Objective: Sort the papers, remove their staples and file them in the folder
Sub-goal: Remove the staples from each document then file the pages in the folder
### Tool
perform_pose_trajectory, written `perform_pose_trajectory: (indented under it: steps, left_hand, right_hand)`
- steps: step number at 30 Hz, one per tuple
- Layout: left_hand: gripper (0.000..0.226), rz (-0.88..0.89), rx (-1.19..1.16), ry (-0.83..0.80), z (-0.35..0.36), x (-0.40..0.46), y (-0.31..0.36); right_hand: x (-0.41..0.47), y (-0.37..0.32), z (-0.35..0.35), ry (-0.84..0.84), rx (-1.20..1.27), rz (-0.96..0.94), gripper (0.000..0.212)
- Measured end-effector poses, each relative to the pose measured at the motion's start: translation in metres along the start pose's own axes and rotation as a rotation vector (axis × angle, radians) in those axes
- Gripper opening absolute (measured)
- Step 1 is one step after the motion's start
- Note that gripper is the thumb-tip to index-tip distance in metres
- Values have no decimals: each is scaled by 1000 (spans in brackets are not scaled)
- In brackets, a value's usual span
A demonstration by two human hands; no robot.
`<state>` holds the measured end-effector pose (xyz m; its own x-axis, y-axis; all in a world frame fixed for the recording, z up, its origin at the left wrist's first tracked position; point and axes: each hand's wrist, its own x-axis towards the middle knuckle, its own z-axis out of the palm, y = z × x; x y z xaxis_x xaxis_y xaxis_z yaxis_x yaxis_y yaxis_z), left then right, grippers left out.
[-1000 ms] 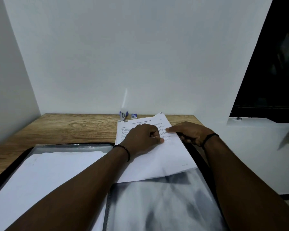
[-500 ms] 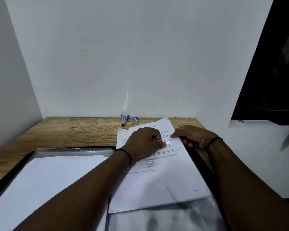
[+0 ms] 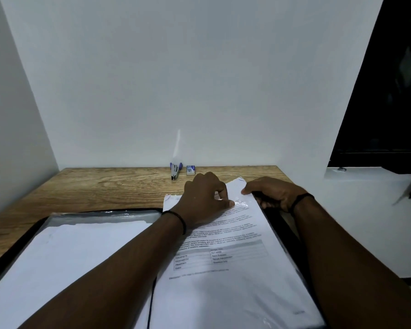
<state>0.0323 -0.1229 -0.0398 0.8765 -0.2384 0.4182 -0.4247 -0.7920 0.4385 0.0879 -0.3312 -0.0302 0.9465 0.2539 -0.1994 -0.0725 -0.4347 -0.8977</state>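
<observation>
A black folder lies open on the wooden desk, with clear plastic sleeves on both sides. The left sleeve holds white sheets. A printed paper lies on the right side, mostly inside the right sleeve, and its top edge sticks out toward the wall. My left hand rests on the paper's upper part with curled fingers and pinches the shiny sleeve edge. My right hand grips the paper's top right corner, thumb on top and fingers curled at the folder's edge.
A blue stapler and a small staple box sit at the back of the desk against the white wall. Bare wood shows at the back left. A dark window is at the right.
The printed paper has slid toward me, deeper into the right sleeve, and now covers what was the empty lower part. Both hands kept their hold at its top.
</observation>
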Motion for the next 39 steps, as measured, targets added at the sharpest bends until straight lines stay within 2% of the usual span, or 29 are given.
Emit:
perform_pose_trajectory:
  steps: [5, 9, 13, 16, 22, 26, 29, 34, 39]
  left_hand:
    - [32, -26, -110, -62, 3, -2, -4]
    - [31, -13, -68, -3, 3, -1, 0]
    - [36, -51, -95, -16, 5, -4, 2]
    - [36, -83, -147, 19, 4, -4, 0]
    - [34, 20, -178, 70, 6, -6, -2]
    - [30, 79, -95, 88, 8, -8, 0]
    - [35, 72, -36, 98, 9, -7, 2]
    - [26, 92, -22, 152, 9, -6, 6]
    - [17, -14, -197, 135, 9, -9, 10]
  right_hand:
    - [7, 3, 8, 30, -42, -81, 19]
    - [7, 7, 2, -13, 44, -90, 18]
    - [2, 6, 2, -54, 101, -81, 14]
    - [-2, 2, 5, -10, 155, -69, 21]
    - [3, 7, 7, 53, 244, -66, 32]
    - [5, 8, 7, 74, 268, -71, 31]
    - [5, 8, 7, 83, 265, -73, 32]
    - [6, 9, 7, 90, 268, -83, 29]
    - [1, 9, 10, 97, 275, -109, 24]
